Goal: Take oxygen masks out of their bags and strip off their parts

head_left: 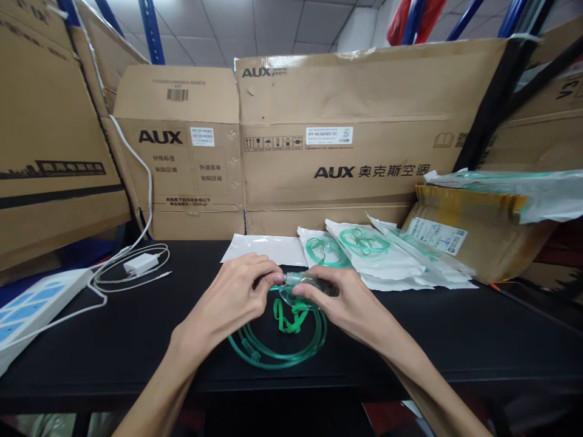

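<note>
My right hand [339,291] grips a clear green oxygen mask [298,295], thumb in front and fingers behind it. The fingers of my left hand [248,285] are pinched at the mask's narrow connector end [291,278], where the tubing meets it; the exact contact is partly hidden by the thumb. Below the mask hangs a bright green elastic strap [290,318]. Coiled green tubing [282,363] lies on the black table [392,352] under both hands, with a clear tube fitting [250,350] on the left of the coil.
Several packaged masks in white and clear pouches [380,249] lie behind my right hand, near a flat white pouch [264,249]. An opened carton [449,224] stands at right. At left are a power strip [36,309] and a charger with cables [141,264]. Cardboard panels [350,139] wall the back.
</note>
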### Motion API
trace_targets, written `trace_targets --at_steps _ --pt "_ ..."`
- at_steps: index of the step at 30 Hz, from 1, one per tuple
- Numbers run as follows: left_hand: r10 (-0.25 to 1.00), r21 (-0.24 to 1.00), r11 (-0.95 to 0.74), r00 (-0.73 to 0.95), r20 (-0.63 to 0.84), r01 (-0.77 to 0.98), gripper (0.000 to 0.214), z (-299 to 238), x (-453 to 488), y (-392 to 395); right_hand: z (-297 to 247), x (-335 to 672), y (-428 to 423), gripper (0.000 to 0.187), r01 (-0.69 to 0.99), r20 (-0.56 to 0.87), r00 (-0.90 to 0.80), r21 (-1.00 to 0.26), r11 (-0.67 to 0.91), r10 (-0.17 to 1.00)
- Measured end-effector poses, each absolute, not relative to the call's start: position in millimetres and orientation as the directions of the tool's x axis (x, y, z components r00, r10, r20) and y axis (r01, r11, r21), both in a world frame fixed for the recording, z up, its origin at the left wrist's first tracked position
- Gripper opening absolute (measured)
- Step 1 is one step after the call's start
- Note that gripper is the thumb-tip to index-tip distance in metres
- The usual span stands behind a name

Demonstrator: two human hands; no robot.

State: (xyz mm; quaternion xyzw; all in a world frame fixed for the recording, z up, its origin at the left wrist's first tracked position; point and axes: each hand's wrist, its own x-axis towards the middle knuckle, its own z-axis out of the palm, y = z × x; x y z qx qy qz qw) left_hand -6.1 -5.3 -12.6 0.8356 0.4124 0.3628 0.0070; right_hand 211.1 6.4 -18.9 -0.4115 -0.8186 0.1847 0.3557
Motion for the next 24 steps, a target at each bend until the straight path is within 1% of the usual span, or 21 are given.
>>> trace_targets --at_steps 5,8,11,14,17,19,21,24 --pt "0.718 0.333 -0.641 0.387 0.578 0.692 0.022 -12 -7 -5 -20 210 7 0.029 0.537 0.477 -0.413 -0.561 0.630 0.776" --pt "0.742 0.365 -0.620 0.368 0.560 0.694 0.022 -11 -6 -3 -21 210 8 0.027 0.547 0.499 -0.409 -0.536 0.643 0.764" --pt "0.787 0.429 -0.584 0.350 0.508 0.689 0.022 -12 -7 -3 -22 212 9 0.023 0.553 0.516 -0.416 -0.510 0.659 0.749" --pt "0.838 0.514 -0.534 0.337 0.430 0.672 0.020 -13 -10 -2 -23 216 11 0.017 0.550 0.546 -0.445 -0.460 0.697 0.710" --pt "0.875 0.571 -0.483 0.335 0.350 0.664 0.029 -11 -14 -2 -24 218 11 0.021 0.538 0.576 -0.463 -0.421 0.730 0.674" --pt "0.892 0.581 -0.452 0.327 0.313 0.677 0.037 -10 -16 -2 -25 218 11 0.024 0.533 0.594 -0.471 -0.397 0.747 0.652" --pt "0.895 0.575 -0.444 0.316 0.314 0.687 0.039 -10 -16 -1 -27 218 12 0.025 0.529 0.611 -0.478 -0.374 0.762 0.631" --pt "0.864 0.551 -0.496 0.319 0.389 0.671 0.033 -11 -14 -1 -28 217 13 0.026 0.530 0.622 -0.471 -0.367 0.765 0.625"
